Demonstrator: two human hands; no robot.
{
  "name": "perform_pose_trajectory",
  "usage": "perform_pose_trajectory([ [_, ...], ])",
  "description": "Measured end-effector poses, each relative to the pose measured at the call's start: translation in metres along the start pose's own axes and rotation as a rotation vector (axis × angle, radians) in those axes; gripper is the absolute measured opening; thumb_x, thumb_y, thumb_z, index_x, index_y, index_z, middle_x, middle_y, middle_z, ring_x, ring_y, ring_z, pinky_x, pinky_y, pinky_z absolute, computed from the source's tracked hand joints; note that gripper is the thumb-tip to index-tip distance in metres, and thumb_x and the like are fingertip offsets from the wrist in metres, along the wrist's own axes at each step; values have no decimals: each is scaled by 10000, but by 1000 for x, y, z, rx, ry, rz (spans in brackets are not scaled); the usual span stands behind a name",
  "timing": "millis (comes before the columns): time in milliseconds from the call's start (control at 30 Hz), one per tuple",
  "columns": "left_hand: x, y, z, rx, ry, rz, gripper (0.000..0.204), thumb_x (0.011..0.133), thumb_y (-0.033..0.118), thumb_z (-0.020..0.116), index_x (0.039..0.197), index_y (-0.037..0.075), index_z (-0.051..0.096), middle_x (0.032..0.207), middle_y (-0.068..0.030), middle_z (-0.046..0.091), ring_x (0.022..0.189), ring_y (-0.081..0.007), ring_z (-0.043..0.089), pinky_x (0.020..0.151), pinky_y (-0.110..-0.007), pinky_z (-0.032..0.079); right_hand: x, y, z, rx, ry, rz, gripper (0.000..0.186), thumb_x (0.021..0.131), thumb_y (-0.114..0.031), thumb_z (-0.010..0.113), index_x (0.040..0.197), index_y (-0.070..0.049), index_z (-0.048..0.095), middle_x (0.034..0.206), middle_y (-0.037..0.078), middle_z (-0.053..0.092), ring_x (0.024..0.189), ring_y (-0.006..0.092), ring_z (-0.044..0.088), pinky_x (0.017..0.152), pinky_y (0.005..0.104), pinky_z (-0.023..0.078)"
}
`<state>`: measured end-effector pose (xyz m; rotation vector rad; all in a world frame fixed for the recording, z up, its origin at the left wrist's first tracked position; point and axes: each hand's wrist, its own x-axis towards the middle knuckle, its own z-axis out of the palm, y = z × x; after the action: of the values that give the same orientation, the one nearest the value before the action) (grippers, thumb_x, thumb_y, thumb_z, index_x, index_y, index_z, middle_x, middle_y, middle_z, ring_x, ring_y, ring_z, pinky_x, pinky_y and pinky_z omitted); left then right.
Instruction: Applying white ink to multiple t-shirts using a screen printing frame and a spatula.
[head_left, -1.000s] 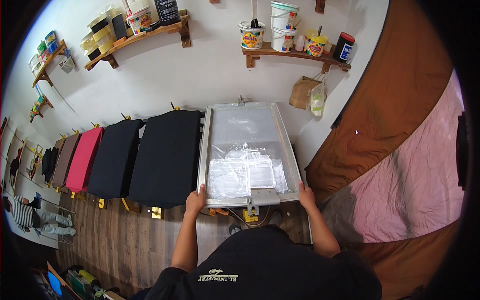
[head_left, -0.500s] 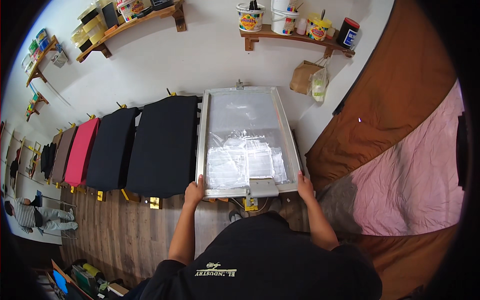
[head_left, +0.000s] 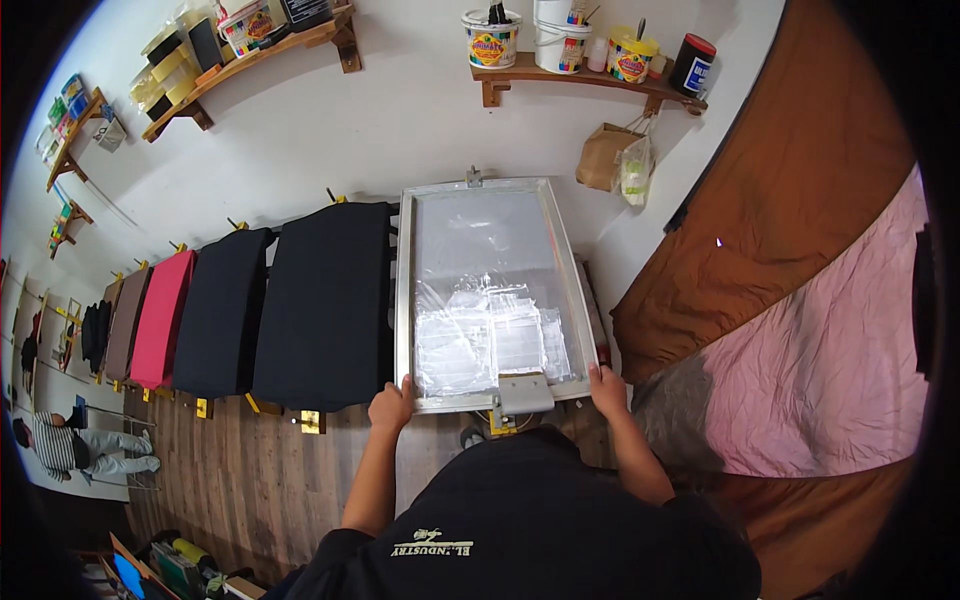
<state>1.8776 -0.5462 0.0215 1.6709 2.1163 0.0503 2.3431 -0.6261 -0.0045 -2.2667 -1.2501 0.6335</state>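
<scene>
A screen printing frame (head_left: pixel 405 290) lies in front of me, its grey mesh smeared with white ink over the nearer half. My left hand (head_left: pixel 391 402) grips its near left corner, the thumb on top of the rim. At the near right corner my right hand (head_left: pixel 608 390) holds the rim in the same way. Inside the near end of the frame rests a squeegee (head_left: pixel 524 393) with a pale metal handle, touched by neither hand. Whatever lies beneath the frame is hidden.
To the left runs a row of boards with black shirts (head_left: pixel 325 300), a red shirt (head_left: pixel 165 320) and brown ones. Paint buckets (head_left: pixel 491 40) stand on a wall shelf (head_left: pixel 580 80). Brown and pink cloth (head_left: pixel 790 340) hangs at the right. Another person (head_left: pixel 85 447) is at far left.
Frame, boards and my hands sit slightly lower in the view as the camera has tilted. Both hands keep their hold on the frame; the squeegee stays at its near end.
</scene>
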Motion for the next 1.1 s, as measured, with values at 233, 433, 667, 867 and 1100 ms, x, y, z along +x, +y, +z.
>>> perform_pose_trajectory([
  [233,-40,11,-26,71,184,-3,593,935,606,569,1079,31,585,1096,-231,645,1002,-446,645,834,-562,509,-15,-58,-41,156,205,-310,370,890,-362,732,1060,-48,636,1050,153,639,997,371,626,873,469,500],
  [433,-57,57,-46,64,144,315,506,928,544,626,1091,65,633,1090,-174,655,1036,-378,614,870,-515,477,-48,-130,-59,34,-337,-776,459,805,-285,819,1154,-57,630,1122,114,624,1099,312,600,940,419,479],
  [667,-71,125,-63,-1510,-898,205,675,1016,641,409,1257,38,593,1243,-157,641,1103,-290,609,883,-430,484,-62,-135,-21,-277,-362,-794,550,680,-163,808,1187,-93,605,1176,72,601,1132,289,564,958,428,465],
  [867,-75,134,-80,-2161,-1312,85,788,959,760,351,1233,54,568,1048,-101,593,945,-251,556,816,-390,466,-49,-138,-14,-212,-325,-833,416,691,-112,719,1099,-82,646,1087,84,641,1081,294,582,937,419,483],
  [1100,-77,144,-80,-2214,-1252,-3,799,892,823,398,1114,72,561,939,-66,517,862,-225,488,760,-365,421,-33,-148,-9,-183,-282,-807,361,695,-101,684,1053,-65,655,1014,101,669,1025,316,604,875,442,506],
])
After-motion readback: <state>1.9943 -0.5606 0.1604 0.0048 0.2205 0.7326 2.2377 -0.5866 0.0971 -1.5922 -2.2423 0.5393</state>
